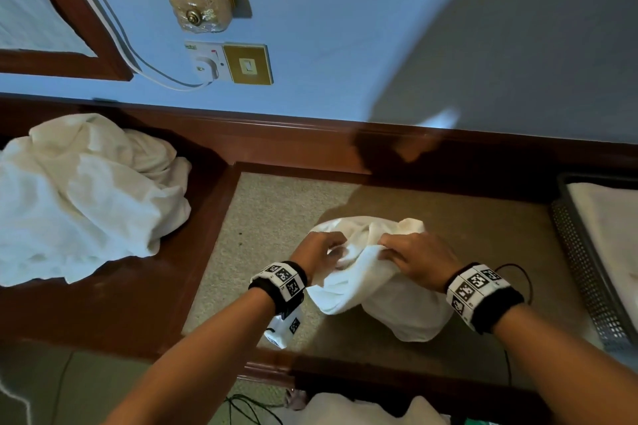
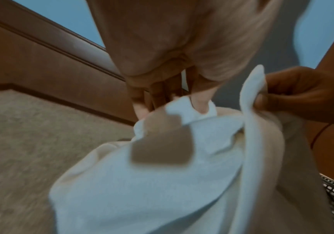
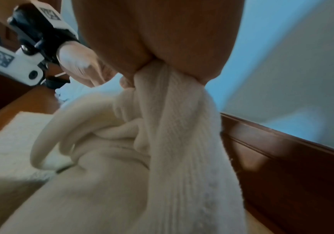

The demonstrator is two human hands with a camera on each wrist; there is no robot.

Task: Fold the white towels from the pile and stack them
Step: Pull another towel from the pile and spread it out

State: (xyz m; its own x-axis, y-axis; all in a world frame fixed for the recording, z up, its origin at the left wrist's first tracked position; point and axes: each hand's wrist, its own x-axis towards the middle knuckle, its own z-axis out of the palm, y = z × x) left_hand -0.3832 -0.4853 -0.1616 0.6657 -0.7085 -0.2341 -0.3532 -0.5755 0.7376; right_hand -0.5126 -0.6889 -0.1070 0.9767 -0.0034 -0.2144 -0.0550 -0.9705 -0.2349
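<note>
A crumpled white towel lies bunched on the beige inlay of the table, between my two hands. My left hand pinches its edge with the fingertips at the towel. My right hand grips a gathered fold, and the towel hangs bunched from that fist. The right hand also shows in the left wrist view pinching a hem. A pile of white towels sits on the wooden ledge at the left.
A grey mesh basket with a folded white towel inside stands at the right edge. A wooden rail runs along the blue wall behind the table. A wall socket with a white cable sits above. More white cloth shows below the table's front edge.
</note>
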